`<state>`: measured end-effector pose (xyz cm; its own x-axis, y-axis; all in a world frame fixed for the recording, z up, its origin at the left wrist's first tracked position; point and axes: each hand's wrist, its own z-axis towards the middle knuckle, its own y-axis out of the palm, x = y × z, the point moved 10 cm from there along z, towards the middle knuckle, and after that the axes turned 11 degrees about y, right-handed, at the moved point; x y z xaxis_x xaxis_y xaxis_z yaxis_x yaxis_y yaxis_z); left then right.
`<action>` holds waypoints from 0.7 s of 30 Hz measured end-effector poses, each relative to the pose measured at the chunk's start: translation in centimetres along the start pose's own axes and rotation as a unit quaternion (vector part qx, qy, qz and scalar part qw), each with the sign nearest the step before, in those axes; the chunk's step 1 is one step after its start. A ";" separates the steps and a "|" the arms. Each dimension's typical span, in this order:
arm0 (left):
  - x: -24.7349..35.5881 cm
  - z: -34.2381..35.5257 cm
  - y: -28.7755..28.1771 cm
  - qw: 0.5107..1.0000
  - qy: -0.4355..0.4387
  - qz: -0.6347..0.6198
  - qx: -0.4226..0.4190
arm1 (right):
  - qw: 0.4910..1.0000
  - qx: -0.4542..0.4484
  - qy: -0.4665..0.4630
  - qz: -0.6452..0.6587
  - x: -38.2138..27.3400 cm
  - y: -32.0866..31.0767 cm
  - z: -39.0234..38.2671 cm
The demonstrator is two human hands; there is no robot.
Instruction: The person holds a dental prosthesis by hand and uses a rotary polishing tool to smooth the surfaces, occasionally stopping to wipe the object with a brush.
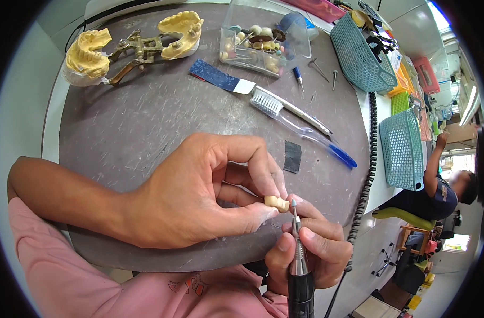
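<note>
Between its thumb and fingertips, my left hand (199, 193) pinches a small cream-coloured dental bridge (275, 203) of joined teeth. My right hand (324, 246) is wrapped round a black and silver rotary handpiece (300, 286), held pen-like and pointing up. A small bluish-grey pointed grinding tip (293, 203) ends the handpiece, right beside the right end of the bridge. Whether it touches the bridge, I cannot tell. White dust covers my left thumb and fingertips. Just beyond the hands, a dark square of sheet (292, 157) lies on the brown work surface (125, 127).
Yellow dental casts (179, 34) on a brass articulator (139, 49) stand far left. A clear box (236, 63) holds polishing bits. Nearby lie a toothbrush (300, 127), a blue strip (215, 75) and small burs (319, 70). Teal baskets (401, 153), a coiled cord (370, 153) and another person (438, 185) are right.
</note>
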<state>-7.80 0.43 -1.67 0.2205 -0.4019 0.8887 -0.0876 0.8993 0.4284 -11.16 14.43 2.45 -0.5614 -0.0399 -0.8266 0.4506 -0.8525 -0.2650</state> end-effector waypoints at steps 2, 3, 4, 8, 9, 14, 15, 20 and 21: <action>-0.2 0.1 0.0 1.000 -0.006 -0.007 0.003 | 1.000 -0.004 0.001 -0.003 0.0 0.1 0.1; -0.2 0.1 0.0 1.000 -0.006 -0.007 0.003 | 1.000 -0.005 0.002 -0.004 0.0 0.0 0.1; -0.1 0.1 0.0 1.000 -0.004 -0.004 0.001 | 1.000 -0.006 0.002 -0.005 0.0 0.1 0.1; -0.3 0.0 -0.2 1.000 -0.009 -0.005 0.011 | 1.000 -0.009 0.004 -0.006 0.0 0.3 0.1; -0.3 0.0 -0.2 1.000 -0.010 -0.004 0.012 | 1.000 -0.008 0.004 -0.003 0.2 0.4 0.1; 0.0 0.1 -0.1 1.000 -0.011 0.007 0.009 | 1.000 -0.015 0.018 -0.015 0.0 0.4 0.2; 0.0 0.1 -0.1 1.000 -0.012 0.007 0.009 | 1.000 -0.019 0.011 -0.018 -0.1 0.4 0.3; -0.1 0.0 -0.1 1.000 -0.016 0.007 0.008 | 1.000 -0.013 0.016 -0.018 0.0 0.4 0.1; -0.1 0.0 -0.1 1.000 -0.016 0.006 0.008 | 1.000 -0.017 0.009 -0.025 -0.2 0.5 0.2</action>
<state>-7.84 0.42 -1.84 0.1872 -0.3963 0.8989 -0.1054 0.9016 0.4194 -10.98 13.95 2.57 -0.5717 0.0110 -0.8204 0.4457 -0.8353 -0.3219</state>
